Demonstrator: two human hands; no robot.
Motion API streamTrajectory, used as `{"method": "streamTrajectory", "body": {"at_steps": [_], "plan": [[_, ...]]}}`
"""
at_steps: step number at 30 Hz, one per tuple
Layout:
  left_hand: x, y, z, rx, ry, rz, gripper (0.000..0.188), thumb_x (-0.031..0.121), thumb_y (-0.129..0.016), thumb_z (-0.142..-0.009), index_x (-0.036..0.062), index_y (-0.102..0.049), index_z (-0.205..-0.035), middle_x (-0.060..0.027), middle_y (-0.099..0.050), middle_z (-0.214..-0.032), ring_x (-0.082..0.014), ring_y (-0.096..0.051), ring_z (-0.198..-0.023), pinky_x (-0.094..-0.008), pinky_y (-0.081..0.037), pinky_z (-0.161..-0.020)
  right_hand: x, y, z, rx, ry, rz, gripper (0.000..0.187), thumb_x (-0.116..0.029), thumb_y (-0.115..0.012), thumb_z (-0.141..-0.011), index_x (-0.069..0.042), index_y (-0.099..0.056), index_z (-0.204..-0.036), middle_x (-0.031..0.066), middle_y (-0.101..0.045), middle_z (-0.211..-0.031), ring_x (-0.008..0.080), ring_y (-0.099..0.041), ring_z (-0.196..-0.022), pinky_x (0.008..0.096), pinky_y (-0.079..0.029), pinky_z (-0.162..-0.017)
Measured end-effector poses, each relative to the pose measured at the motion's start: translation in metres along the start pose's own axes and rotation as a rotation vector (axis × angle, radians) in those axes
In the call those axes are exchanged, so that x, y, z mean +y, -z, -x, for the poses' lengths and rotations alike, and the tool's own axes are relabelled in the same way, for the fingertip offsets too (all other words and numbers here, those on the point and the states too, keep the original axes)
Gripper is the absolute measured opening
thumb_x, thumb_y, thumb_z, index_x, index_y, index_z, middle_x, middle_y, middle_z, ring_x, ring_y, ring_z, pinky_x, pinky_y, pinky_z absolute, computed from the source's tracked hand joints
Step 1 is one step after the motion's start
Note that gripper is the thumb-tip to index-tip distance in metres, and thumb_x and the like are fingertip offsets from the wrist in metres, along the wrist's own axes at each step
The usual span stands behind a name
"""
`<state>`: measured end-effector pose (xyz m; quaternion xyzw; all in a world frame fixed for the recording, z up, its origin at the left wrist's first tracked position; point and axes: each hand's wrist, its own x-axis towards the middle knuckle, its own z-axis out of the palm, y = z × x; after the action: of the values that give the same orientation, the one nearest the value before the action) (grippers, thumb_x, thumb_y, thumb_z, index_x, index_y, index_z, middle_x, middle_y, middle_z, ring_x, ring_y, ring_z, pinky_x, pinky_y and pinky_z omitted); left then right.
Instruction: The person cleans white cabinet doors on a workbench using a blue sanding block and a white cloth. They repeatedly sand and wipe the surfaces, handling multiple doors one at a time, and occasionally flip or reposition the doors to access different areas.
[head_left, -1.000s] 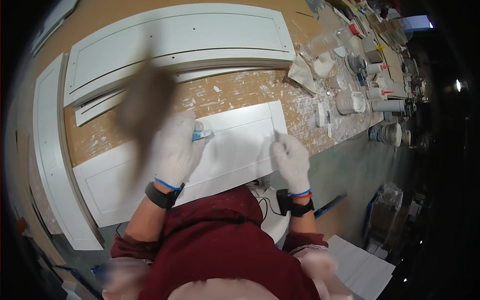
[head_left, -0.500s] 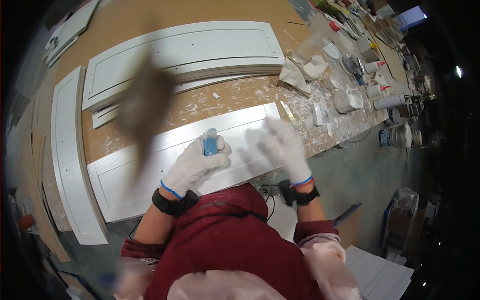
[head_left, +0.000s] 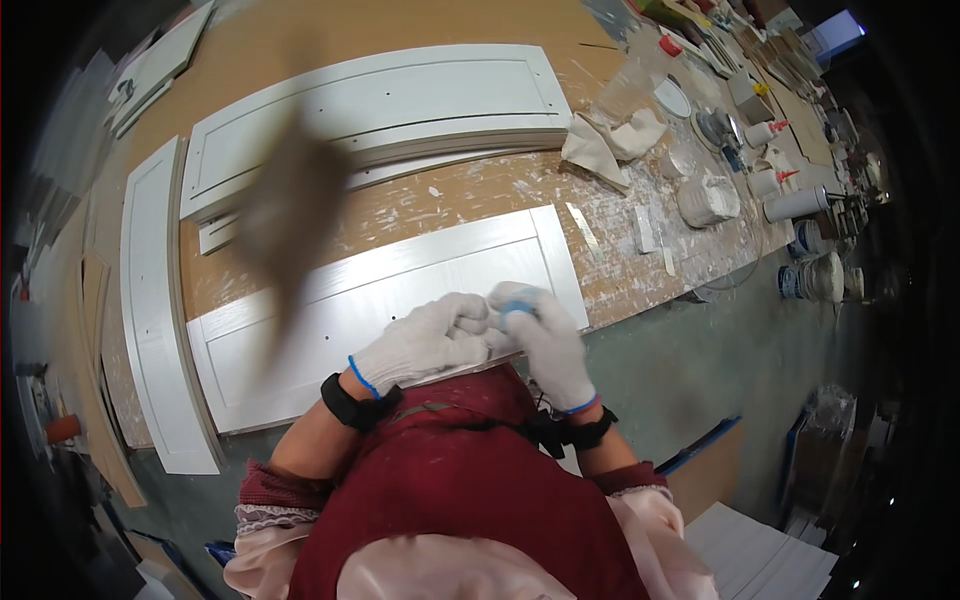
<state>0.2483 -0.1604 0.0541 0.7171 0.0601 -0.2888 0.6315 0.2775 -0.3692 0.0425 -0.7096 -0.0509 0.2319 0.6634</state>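
Observation:
A long white framed panel [head_left: 400,300] lies on the bench in front of me, with small dark holes in it. At its near edge, my right hand [head_left: 548,345], in a white knit glove, grips a small blue block-like object [head_left: 517,306], partly hidden by the fingers and blurred. Just left of it, my left hand [head_left: 425,335], gloved too, has its fingers curled together over the panel's near edge. Whatever lies inside those fingers is hidden. The two hands nearly touch.
Behind lies a stack of white panels [head_left: 380,95]; another panel [head_left: 150,310] stretches along the left. A cloth [head_left: 610,150], a plastic tub [head_left: 708,202], thin strips [head_left: 643,230] and bottles [head_left: 765,133] occupy the bench's right side. A blurred brown shape [head_left: 290,200] blocks part of the view.
The blue object has passed from my left hand to my right. My right hand has come down and left, and my left hand has moved right toward the panel's near edge.

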Motion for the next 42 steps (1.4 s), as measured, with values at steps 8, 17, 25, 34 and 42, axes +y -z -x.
{"method": "streamTrajectory", "body": {"at_steps": [8, 17, 25, 34, 42], "plan": [[-0.017, 0.048, 0.011, 0.712, -0.206, -0.838, 0.056, 0.026, -0.077, -0.074, 0.0109, -0.059, -0.125, -0.0132, -0.060, -0.124, -0.0351, -0.055, -0.115, -0.0439, -0.045, -0.099, -0.007, 0.128, 0.013, 0.500, 0.084, 0.358, 0.042, -0.005, -0.055, -0.093, 0.005, -0.050, -0.133, 0.0127, -0.063, -0.114, 0.0175, -0.063, -0.101, 0.0268, -0.049, -0.089], [-0.041, 0.058, -0.011, 0.838, -0.245, -0.842, 0.053, 0.024, -0.076, -0.073, 0.0130, -0.059, -0.121, -0.0123, -0.060, -0.115, -0.0345, -0.053, -0.110, -0.0450, -0.043, -0.094, -0.039, 0.203, -0.052, 0.631, 0.300, 0.988, 0.039, -0.010, -0.061, -0.089, -0.001, -0.060, -0.126, 0.0175, -0.064, -0.118, 0.0281, -0.062, -0.108, 0.0358, -0.046, -0.096], [-0.011, 0.059, -0.015, 0.718, -0.059, -0.951, 0.051, 0.024, -0.076, -0.074, 0.0124, -0.060, -0.120, -0.0122, -0.060, -0.112, -0.0341, -0.052, -0.109, -0.0449, -0.043, -0.094, -0.080, 0.270, -0.100, 1.009, 0.264, 0.940, 0.039, -0.012, -0.064, -0.086, -0.003, -0.063, -0.123, 0.0164, -0.066, -0.115, 0.0292, -0.064, -0.106, 0.0366, -0.048, -0.095], [-0.008, 0.062, -0.027, 0.766, -0.107, -0.941, 0.053, 0.023, -0.075, -0.073, 0.0125, -0.060, -0.123, -0.0120, -0.058, -0.108, -0.0341, -0.052, -0.107, -0.0448, -0.042, -0.093, -0.081, 0.270, -0.134, 0.735, 0.362, 1.091, 0.040, -0.016, -0.065, -0.084, -0.012, -0.065, -0.124, 0.0164, -0.067, -0.107, 0.0324, -0.064, -0.101, 0.0412, -0.049, -0.089], [-0.003, 0.063, -0.029, 0.719, 0.030, -0.905, 0.053, 0.023, -0.074, -0.073, 0.0138, -0.059, -0.123, -0.0137, -0.057, -0.107, -0.0355, -0.052, -0.105, -0.0457, -0.041, -0.093, -0.102, 0.278, -0.196, 0.715, 0.007, 1.610, 0.033, -0.024, -0.063, -0.083, -0.016, -0.067, -0.115, 0.0182, -0.069, -0.106, 0.0384, -0.061, -0.104, 0.0487, -0.049, -0.089]]}}
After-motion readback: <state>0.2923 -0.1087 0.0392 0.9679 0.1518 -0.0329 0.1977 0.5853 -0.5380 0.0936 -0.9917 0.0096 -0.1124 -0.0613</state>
